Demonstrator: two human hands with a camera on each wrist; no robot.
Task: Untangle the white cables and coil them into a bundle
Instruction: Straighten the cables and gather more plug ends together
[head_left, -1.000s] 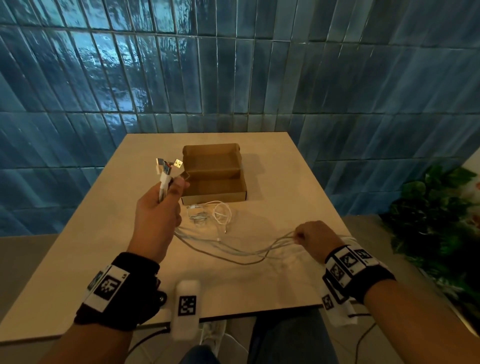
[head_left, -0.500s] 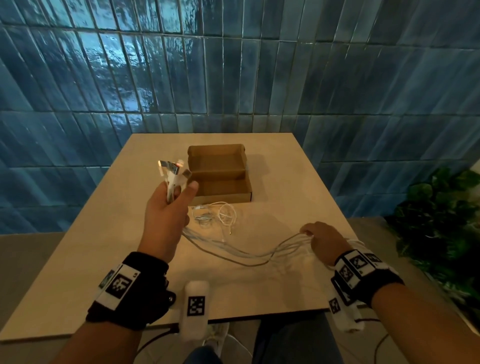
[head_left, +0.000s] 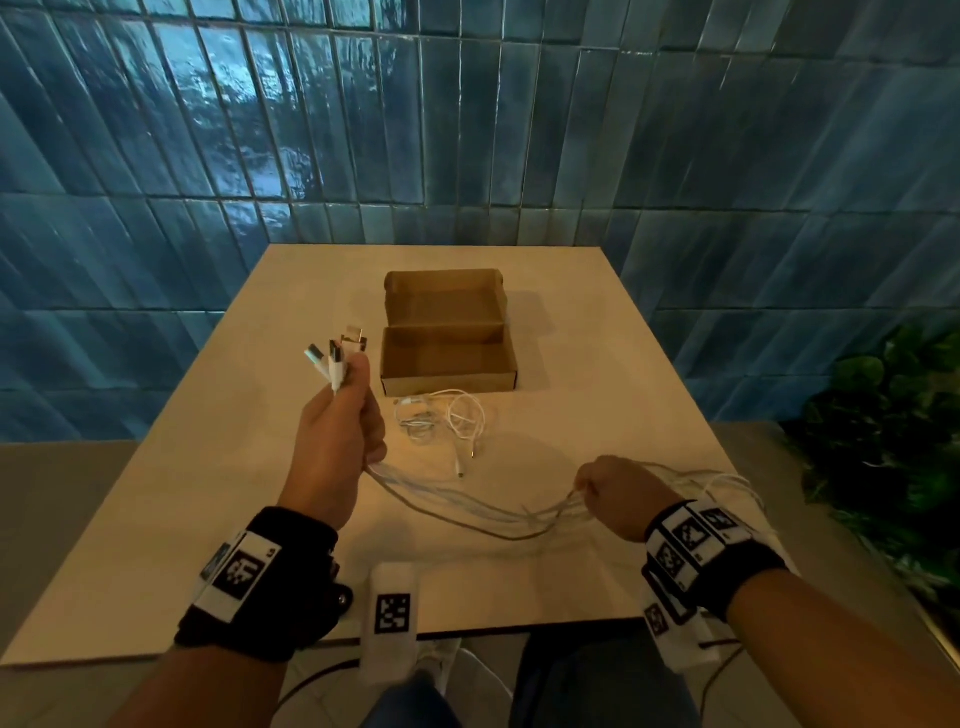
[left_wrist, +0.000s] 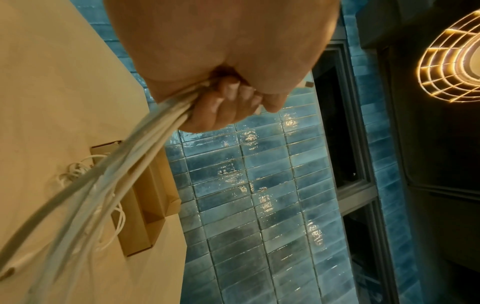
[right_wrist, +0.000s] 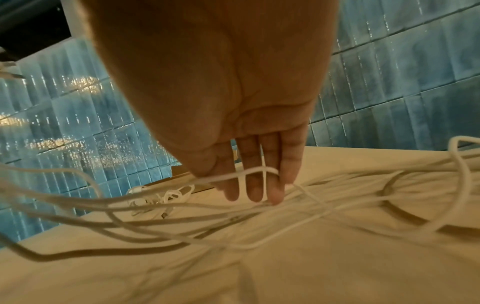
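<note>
My left hand (head_left: 337, 431) is raised over the table and grips several white cables (head_left: 467, 506) just below their plugs (head_left: 335, 356), which stick up above my thumb. In the left wrist view its curled fingers (left_wrist: 233, 107) close round the cables (left_wrist: 145, 144). The strands sag across to my right hand (head_left: 613, 493) near the table's right front. There the fingers (right_wrist: 254, 185) point straight down to the tabletop, and one cable (right_wrist: 233, 174) lies across them. More cable loops (head_left: 727, 483) lie behind that wrist. A small tangle of thin white cable (head_left: 447, 421) lies before the box.
An open brown cardboard box (head_left: 447, 358) stands at the middle of the light table (head_left: 597, 338). Blue tiled walls close in behind and on both sides. A green plant (head_left: 883, 441) stands off the table's right edge.
My left hand has drawn slightly away from the box with the plugs still in its grip. My right hand stays at the cables in nearly the same spot.
</note>
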